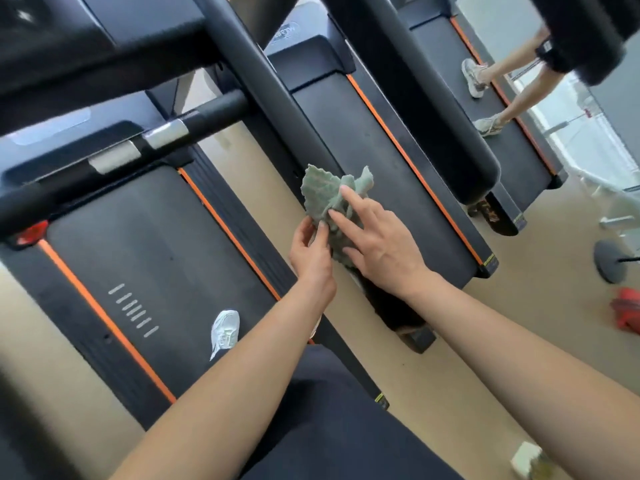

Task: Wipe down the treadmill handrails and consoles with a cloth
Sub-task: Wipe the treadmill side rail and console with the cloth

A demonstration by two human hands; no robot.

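Note:
A crumpled grey-green cloth (323, 195) hangs in the air between two treadmills. My left hand (310, 249) pinches its lower left edge between thumb and fingers. My right hand (375, 240) lies against the cloth's right side with its fingers straight and spread. A black side handrail (273, 81) runs diagonally just above and left of the cloth. A front crossbar with silver sensor plates (166, 133) spans the left treadmill. The console (52, 29) is a dark blurred mass at the top left.
The left treadmill belt (138, 258) carries a white shoe (225, 330). A second treadmill (391, 168) lies to the right. Farther right, another person's legs (498, 84) move on a third belt. A red object (627, 313) and a round stand base (611, 259) sit on the beige floor.

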